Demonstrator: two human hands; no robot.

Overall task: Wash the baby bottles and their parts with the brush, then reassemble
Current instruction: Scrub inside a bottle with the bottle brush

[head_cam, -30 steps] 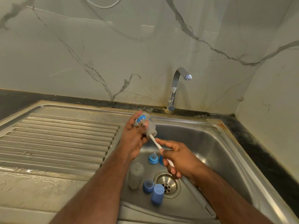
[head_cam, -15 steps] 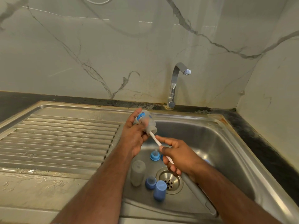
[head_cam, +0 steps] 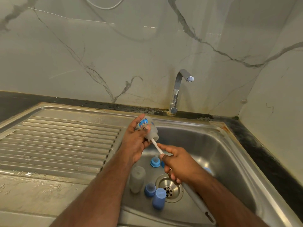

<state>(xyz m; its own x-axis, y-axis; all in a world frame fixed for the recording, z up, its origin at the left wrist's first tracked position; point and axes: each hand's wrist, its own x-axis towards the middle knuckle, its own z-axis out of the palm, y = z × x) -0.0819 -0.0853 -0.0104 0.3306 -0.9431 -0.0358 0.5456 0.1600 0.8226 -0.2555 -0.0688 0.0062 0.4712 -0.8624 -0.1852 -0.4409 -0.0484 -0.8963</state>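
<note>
left hand [head_cam: 136, 141] wrapped round tilted bottle [head_cam: 148, 129], right hand [head_cam: 177, 163] gripping brush [head_cam: 156, 147] handle, shaft poking into bottle mouth, loose caps [head_cam: 159, 200] in sink [head_cam: 229, 161] just below

Left forearm: enters from the lower left, bare, angled up toward the centre, wrist near straight. Left hand [head_cam: 136, 141]: raised over the sink's left edge, back toward the camera, thumb and fingers curled around a small translucent plastic baby bottle with a blue printed label [head_cam: 147, 128], the bottle tilted with its mouth down and to the right. Right forearm: enters from the lower right, bare, running up and leftward. Right hand [head_cam: 177, 163]: lower than the left, fingers curled around the thin white plastic handle of a bottle brush [head_cam: 157, 147], index finger extended along it, thumb on top.
</note>
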